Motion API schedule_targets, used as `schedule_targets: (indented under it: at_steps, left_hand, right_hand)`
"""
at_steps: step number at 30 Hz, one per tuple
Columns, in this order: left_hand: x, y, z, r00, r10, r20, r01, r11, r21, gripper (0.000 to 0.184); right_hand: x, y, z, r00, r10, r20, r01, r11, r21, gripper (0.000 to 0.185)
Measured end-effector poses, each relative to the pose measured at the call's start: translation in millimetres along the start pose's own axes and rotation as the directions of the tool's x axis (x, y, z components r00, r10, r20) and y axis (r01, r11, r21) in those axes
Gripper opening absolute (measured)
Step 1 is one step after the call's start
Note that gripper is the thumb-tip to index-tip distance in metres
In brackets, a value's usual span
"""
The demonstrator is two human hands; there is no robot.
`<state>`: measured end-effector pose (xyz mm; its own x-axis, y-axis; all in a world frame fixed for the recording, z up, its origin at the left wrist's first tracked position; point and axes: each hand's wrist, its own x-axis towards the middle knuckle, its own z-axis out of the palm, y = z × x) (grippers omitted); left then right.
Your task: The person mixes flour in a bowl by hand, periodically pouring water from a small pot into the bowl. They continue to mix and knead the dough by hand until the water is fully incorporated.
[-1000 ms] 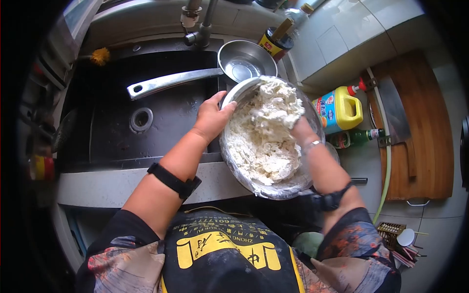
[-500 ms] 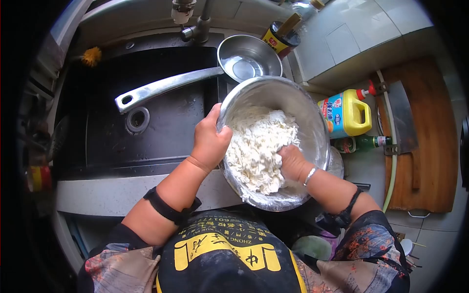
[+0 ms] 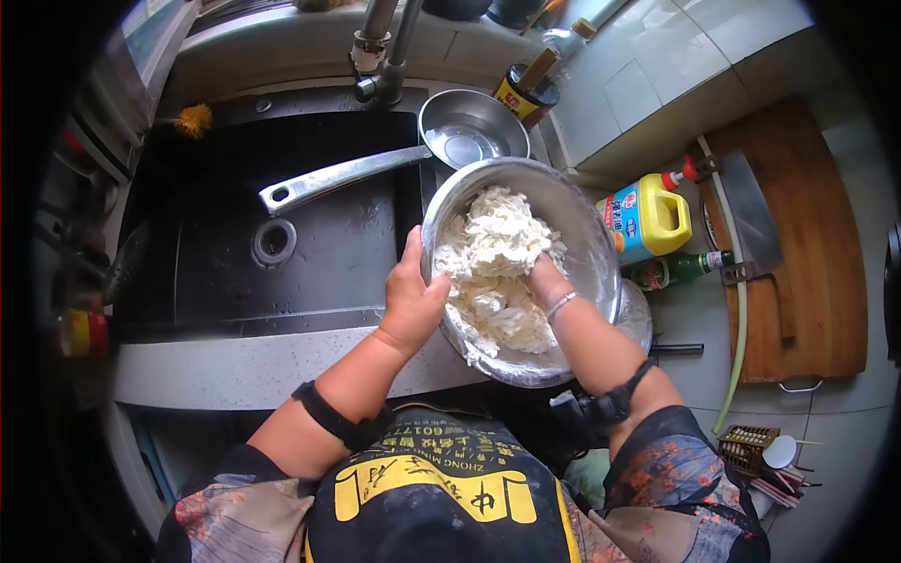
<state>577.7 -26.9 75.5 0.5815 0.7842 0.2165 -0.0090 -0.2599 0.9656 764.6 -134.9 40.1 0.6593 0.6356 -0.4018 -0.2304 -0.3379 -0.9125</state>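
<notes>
A large metal bowl holds a lumpy, shaggy white dough and tilts a little at the counter's front edge. My left hand grips its left rim, thumb at the inside and fingers around the outside. Inside the bowl, my right hand is pushed into the dough's right side, with its fingers buried under a raised lump. Flour and dough bits coat the bowl's inner wall.
Behind the bowl stands a metal saucepan, its handle reaching over the dark sink. Rightward are a yellow detergent jug, a green bottle, a cleaver and a wooden board. A faucet rises behind the sink.
My right hand has lifted part of the dough into a raised lump toward the bowl's back. My left hand still holds the rim. The head view has shifted slightly.
</notes>
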Motion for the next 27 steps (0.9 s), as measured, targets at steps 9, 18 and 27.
schedule_targets:
  at_steps: [9,18,27]
  left_hand:
    - [53.7,-11.3,-2.5,0.962,-0.232,0.146,0.223,0.972,0.079,0.047]
    - [20.3,-14.8,7.9,0.984,-0.177,0.023,0.177,0.951,-0.254,0.047]
    - [46.3,-21.4,10.3,0.942,-0.303,0.143,0.334,0.825,-0.456,0.047]
  right_hand:
    - [-42.9,-58.0,-80.8,0.932,-0.027,0.362,0.308,0.586,-0.750,0.044]
    - [45.6,-63.1,7.7,0.926,-0.043,0.375,0.375,0.210,-0.903,0.032]
    - [-83.6,-67.9,40.9,0.765,0.132,0.631,0.640,-0.047,-0.767,0.019]
